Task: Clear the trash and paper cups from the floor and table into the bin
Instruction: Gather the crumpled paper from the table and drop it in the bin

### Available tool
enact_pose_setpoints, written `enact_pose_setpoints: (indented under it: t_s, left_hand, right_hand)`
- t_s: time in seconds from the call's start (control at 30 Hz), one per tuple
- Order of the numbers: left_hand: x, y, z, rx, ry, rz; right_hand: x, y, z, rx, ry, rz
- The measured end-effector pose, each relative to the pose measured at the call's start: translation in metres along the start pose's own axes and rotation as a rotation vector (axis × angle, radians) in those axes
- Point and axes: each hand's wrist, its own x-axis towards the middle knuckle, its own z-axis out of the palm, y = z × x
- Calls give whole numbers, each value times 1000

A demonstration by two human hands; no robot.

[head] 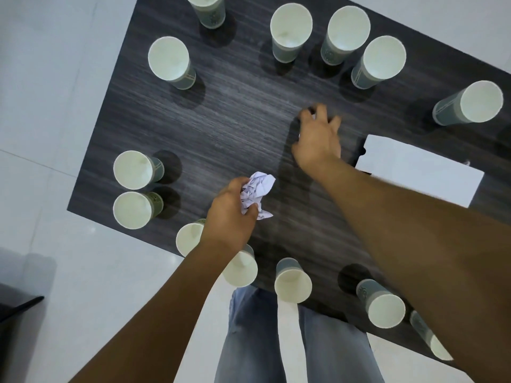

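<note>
A dark wood-grain table (235, 111) carries several upright white paper cups, such as one at the far left (168, 59) and one at the near edge (293, 283). My left hand (229, 214) is closed on a crumpled white paper ball (258, 186) just above the table's near-left part. My right hand (318, 139) reaches over the table's middle. Its fingers curl down over a small white paper scrap (299, 136), which the palm mostly hides.
A flat white box or sheet (420, 170) lies on the table right of my right hand. Cups ring the table edges on all sides. Pale tiled floor (55, 106) surrounds the table. A dark object (16, 308) sits at the lower left.
</note>
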Motion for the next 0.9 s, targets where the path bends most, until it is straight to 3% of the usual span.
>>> enact_pose_setpoints:
  t_s: [0.27, 0.47, 0.9]
  left_hand:
    - [-5, 2, -12, 95, 30, 34]
    - [-41, 23, -11, 236, -45, 129]
    - [-218, 84, 53, 491, -192, 456]
  right_hand:
    - [-61, 11, 10, -22, -46, -93]
    - [-144, 17, -8, 78, -40, -127]
    - [-371, 100, -60, 346, 196, 155]
